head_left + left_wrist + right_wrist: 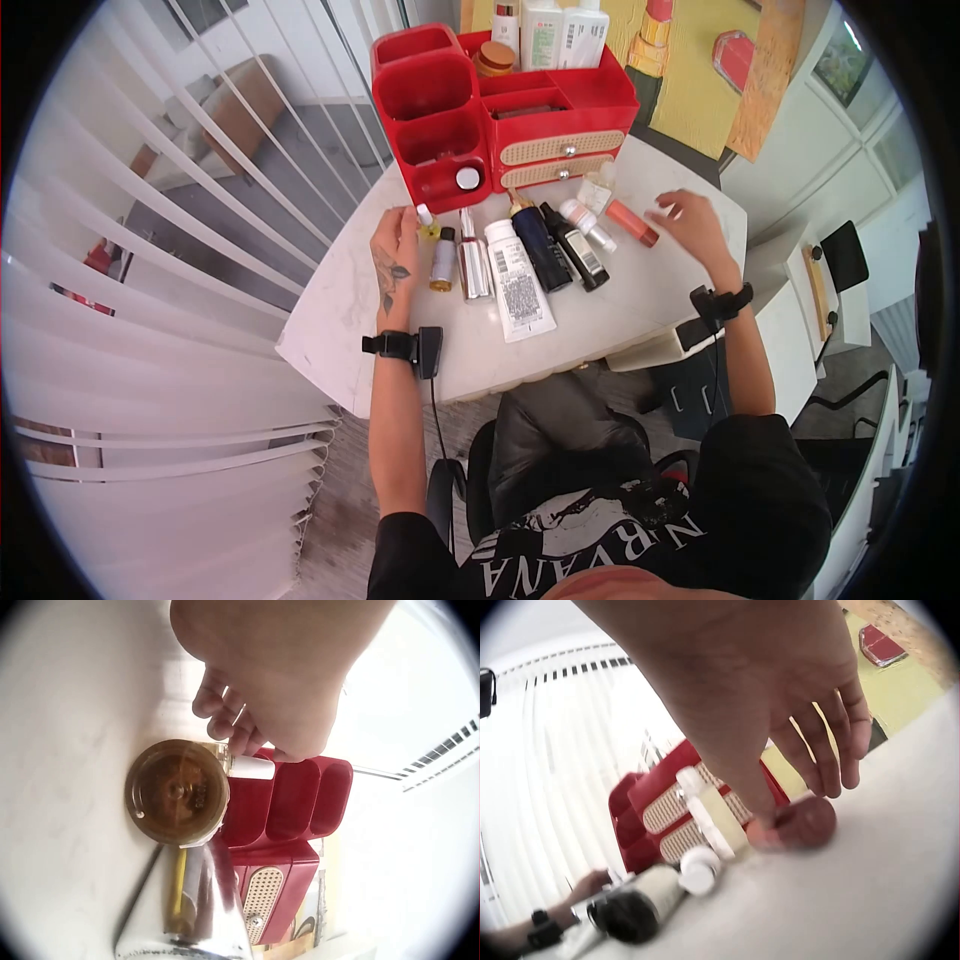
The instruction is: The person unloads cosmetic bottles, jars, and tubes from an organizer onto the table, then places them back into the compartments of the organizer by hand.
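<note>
I wear a black T-shirt [640, 540] with white lettering across the chest and dark trousers [560, 440]. Black straps carry a small camera on each wrist (the left one [405, 347] trails a thin cable), and a dark tattoo [388, 275] marks the back of my left hand [395, 245].

A: The organiser [440, 100] at twelve o'clock is bright red; its two drawers [560, 147] have beige woven fronts.

B: And the table [340, 310]?

A: White, faintly marbled. On it lie a white tube [518, 280] with black print, a dark navy bottle [540, 245], a silver one [473, 265], and a coral tube [632, 222] at two o'clock.

B: The small bottle [177, 792] by the left hand [393, 255]?

A: Amber, white-capped.
</note>
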Action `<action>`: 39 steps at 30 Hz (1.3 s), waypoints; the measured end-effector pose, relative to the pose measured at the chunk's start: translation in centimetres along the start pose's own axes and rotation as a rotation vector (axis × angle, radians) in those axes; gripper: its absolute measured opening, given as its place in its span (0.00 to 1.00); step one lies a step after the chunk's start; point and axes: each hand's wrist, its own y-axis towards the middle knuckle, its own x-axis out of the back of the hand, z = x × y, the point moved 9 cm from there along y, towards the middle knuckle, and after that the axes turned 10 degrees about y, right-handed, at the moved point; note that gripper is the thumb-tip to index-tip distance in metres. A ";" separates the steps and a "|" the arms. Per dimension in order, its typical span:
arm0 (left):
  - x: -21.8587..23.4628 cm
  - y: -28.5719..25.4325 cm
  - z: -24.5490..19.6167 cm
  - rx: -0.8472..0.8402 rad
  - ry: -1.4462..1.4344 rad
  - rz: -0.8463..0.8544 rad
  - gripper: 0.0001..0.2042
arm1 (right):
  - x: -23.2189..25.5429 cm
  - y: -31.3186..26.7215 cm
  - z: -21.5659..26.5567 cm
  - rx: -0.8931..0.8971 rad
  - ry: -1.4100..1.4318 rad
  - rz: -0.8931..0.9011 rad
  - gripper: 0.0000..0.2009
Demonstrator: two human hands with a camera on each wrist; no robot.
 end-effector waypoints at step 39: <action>-0.6 0.1 0.5 -0.006 -0.019 0.021 0.16 | 16.8 13.2 5.8 0.197 0.469 -0.456 0.33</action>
